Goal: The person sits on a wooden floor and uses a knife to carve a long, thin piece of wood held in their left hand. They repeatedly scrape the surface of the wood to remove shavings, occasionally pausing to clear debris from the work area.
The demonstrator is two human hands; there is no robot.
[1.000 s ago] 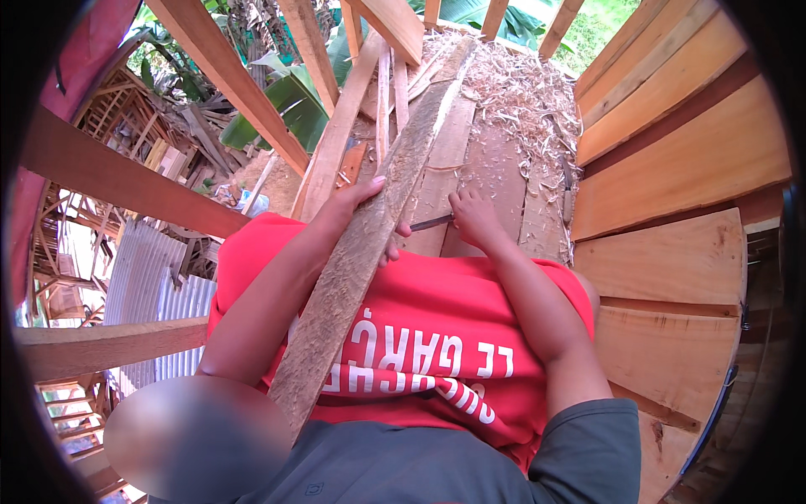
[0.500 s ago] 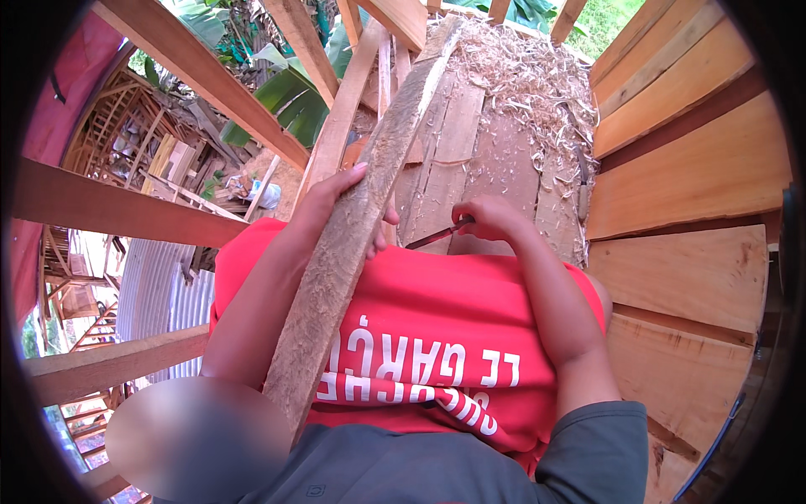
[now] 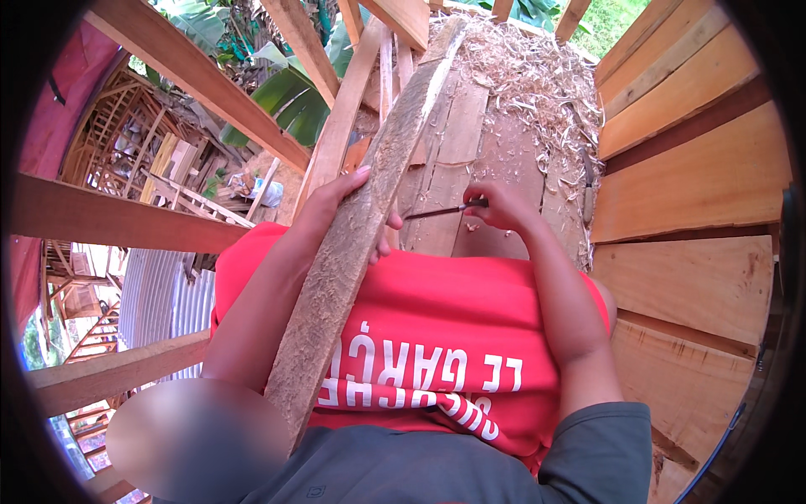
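A long rough-sawn wooden board (image 3: 336,265) leans diagonally across my lap, its far end resting up toward the wood shavings. My left hand (image 3: 323,210) is closed around its edges, thumb on the left side and fingertips showing on the right. Just right of the board, my right hand (image 3: 501,206) pinches the dark handle of a slim hand tool (image 3: 437,212). Its thin dark shaft points left toward the board's edge; whether the tip touches the wood I cannot tell. Beneath both forearms lies a red garment (image 3: 453,302) with white lettering.
Curled wood shavings (image 3: 525,71) cover the far plank floor (image 3: 453,126). Stacked wide boards (image 3: 680,273) stand along the right. Upright and slanting beams (image 3: 201,88) frame the left, with corrugated metal sheets (image 3: 159,294) and timber piles below.
My right hand has shifted slightly away from my body, and the tool has risen off the red garment to lie more level. My left hand keeps its hold on the board.
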